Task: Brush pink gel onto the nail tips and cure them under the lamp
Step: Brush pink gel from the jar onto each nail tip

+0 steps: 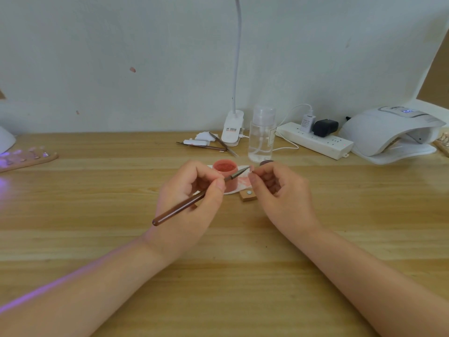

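Note:
My left hand [192,198] grips a brown-handled gel brush [184,207], its tip pointing up and right. My right hand [279,190] pinches something very small, probably a nail tip, right at the brush tip [247,169]. An open pot of pink gel [224,166] stands just behind my left fingers on a white pad [239,182] smeared with pink. A small wooden holder end [248,195] with a metal dot shows between my hands. The white curing lamp [393,132] sits at the back right, apart from both hands.
At the left edge a wooden strip of nail tips [29,158] lies in purple light. Against the wall are a clip desk lamp [233,128], a clear pump bottle [262,136], a power strip [315,142] with plugs, and spare brushes [209,147].

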Demonstrator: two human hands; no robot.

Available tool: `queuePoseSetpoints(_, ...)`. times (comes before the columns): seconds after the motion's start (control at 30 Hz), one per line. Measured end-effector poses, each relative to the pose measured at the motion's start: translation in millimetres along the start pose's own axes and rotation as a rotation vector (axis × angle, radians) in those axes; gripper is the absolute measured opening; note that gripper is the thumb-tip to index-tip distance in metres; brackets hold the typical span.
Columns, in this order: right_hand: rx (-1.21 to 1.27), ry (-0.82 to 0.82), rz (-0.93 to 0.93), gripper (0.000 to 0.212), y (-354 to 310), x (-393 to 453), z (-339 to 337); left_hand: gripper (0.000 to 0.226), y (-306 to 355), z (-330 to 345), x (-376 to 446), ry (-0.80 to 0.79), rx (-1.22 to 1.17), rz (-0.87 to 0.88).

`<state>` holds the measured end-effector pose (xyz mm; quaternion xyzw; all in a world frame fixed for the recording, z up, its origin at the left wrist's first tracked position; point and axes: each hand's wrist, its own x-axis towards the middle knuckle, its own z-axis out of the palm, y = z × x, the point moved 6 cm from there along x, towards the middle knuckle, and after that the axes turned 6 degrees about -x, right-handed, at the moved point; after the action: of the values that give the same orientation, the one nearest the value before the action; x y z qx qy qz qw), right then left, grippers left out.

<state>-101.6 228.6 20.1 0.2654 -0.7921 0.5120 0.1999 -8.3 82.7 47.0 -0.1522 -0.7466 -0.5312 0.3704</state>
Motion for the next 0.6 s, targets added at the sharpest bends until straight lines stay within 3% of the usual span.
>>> queuePoseSetpoints(0.1,-0.005,0.001,-0.006,0.003,-2,0,0,0.015,-2,3,0,0.002,0.029,-0.031)
queuePoseSetpoints(0.27,0.015,-0.012,0.007,0.003,-1,0,0,0.006,-3,2,-1,-0.007,-0.006,-0.037)
queuePoseSetpoints(0.4,0.060,0.013,0.036,0.007,1,0,-1,0.019,-5,-7,1,0.082,-0.057,-0.054)
queuePoseSetpoints(0.6,0.086,0.068,-0.024,0.013,-3,1,-6,0.008,-21,-12,4,0.180,-0.154,-0.192)
